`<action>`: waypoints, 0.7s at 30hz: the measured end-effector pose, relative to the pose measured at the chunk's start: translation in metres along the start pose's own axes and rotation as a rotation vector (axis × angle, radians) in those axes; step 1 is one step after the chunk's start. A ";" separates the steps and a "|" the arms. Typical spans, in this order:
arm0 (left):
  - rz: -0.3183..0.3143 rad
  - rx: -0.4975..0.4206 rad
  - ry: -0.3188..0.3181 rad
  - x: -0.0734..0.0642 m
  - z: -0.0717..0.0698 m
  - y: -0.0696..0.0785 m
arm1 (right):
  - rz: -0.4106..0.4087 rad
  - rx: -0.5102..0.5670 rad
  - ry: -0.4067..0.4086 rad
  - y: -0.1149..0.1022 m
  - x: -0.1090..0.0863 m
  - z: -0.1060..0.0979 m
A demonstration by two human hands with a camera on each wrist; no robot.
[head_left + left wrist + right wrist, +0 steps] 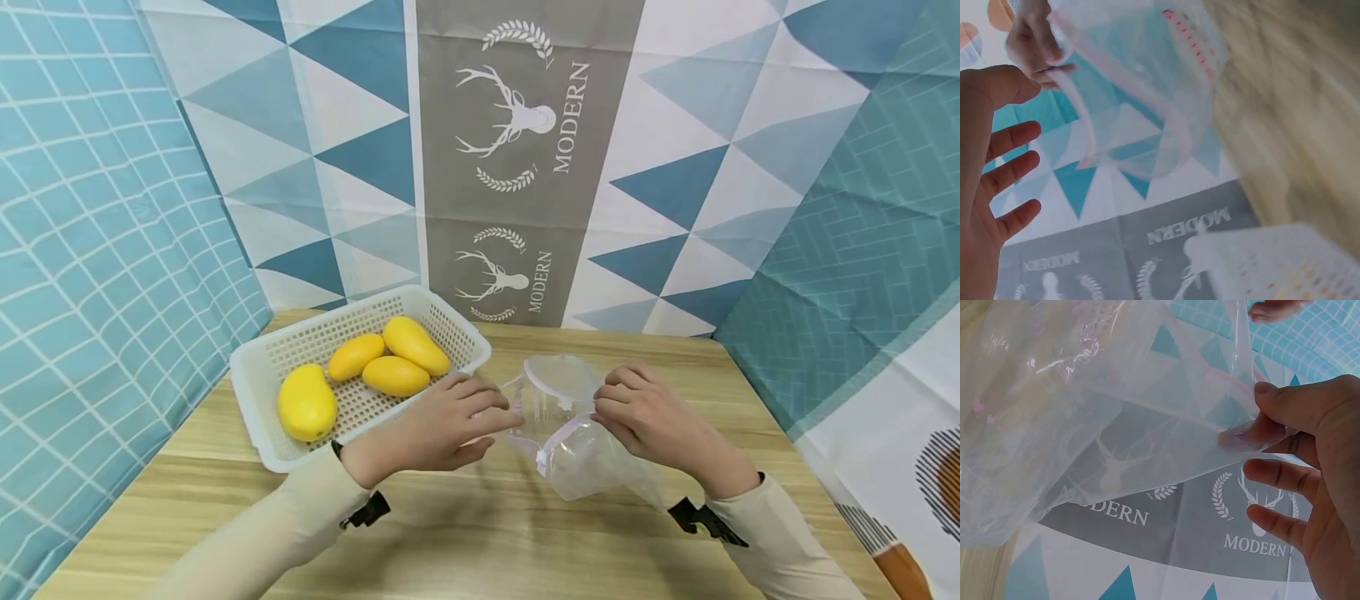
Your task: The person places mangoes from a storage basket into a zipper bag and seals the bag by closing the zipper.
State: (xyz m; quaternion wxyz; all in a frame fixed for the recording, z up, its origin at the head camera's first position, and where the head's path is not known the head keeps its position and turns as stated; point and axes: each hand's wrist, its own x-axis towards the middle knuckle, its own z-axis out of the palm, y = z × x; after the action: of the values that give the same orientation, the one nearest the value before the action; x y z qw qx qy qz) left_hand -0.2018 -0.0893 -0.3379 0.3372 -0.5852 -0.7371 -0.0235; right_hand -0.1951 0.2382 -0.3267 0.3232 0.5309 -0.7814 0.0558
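Note:
A clear zip bag (pixel 592 458) with pink edging is spread wide at its mouth above the table. My right hand (pixel 652 417) pinches the rim of the bag between thumb and index finger, while its other fingers stay apart from the plastic in the right wrist view. Beside the bag's left edge is my left hand (pixel 442 422), its fingers spread and loosely bent around nothing. In the left wrist view the bag's pink rim (pixel 1129 87) shows beyond those fingertips.
A white perforated basket (pixel 251 392) stands at the left with several yellow mangoes (pixel 396 376) in it. The wooden table (pixel 450 533) ends at a patterned backdrop (pixel 517 167) behind, with cloth hangings on both sides.

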 end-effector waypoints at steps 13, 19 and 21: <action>-0.151 0.013 -0.074 -0.012 -0.042 -0.047 | 0.010 -0.001 -0.015 -0.001 -0.001 0.002; -0.292 -0.005 -0.140 -0.032 -0.044 -0.068 | 0.015 -0.006 -0.016 -0.001 -0.002 0.002; -0.338 -0.008 -0.156 -0.040 -0.045 -0.076 | 0.015 -0.006 -0.017 -0.001 -0.002 0.001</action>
State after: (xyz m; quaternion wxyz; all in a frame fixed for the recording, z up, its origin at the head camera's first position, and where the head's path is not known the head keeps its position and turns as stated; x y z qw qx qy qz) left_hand -0.2443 -0.1660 -0.2970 0.2677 -0.4543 -0.8489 -0.0375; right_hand -0.1946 0.2383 -0.3290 0.3178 0.5244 -0.7882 0.0514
